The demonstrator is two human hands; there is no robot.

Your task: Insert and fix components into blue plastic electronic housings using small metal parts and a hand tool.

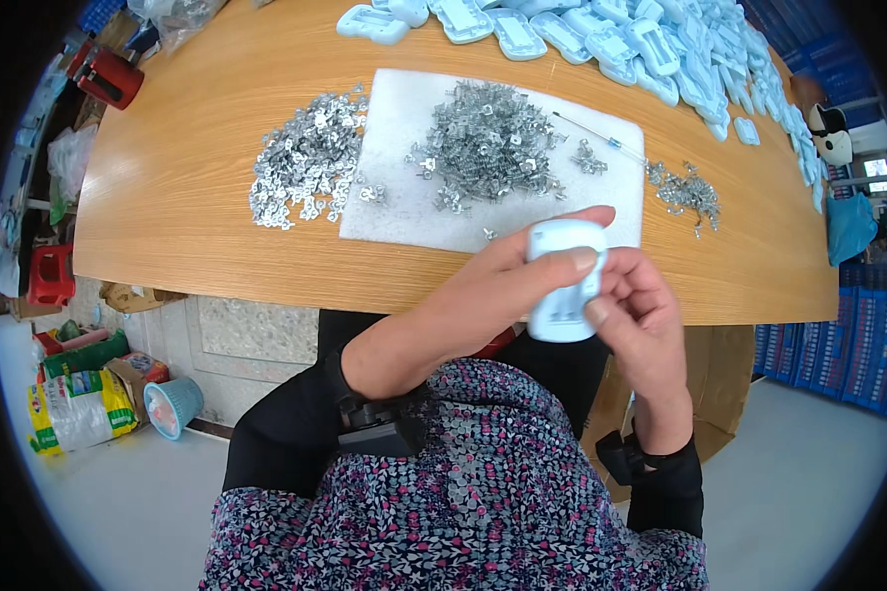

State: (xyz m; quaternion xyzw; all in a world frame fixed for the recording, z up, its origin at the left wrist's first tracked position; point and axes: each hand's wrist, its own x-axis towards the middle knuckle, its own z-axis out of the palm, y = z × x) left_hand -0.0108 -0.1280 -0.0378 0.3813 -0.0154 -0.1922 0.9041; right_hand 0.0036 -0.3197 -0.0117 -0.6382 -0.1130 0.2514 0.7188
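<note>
My left hand grips a light blue plastic casing just over the table's near edge, thumb laid across its face. The casing is a rounded oblong shell with recessed compartments at its lower end. My right hand is closed at the casing's right side, thumb and fingers pinched together against its edge. Whatever small piece may be between those fingertips is hidden. Beyond my hands, a heap of small metal spring contacts lies on a white foam sheet.
Left of the foam is a pile of flat metal pieces; a smaller metal pile sits right. A thin rod-like tool crosses the foam's edge. Many blue casings cover the far right of the wooden table. A red container stands far left.
</note>
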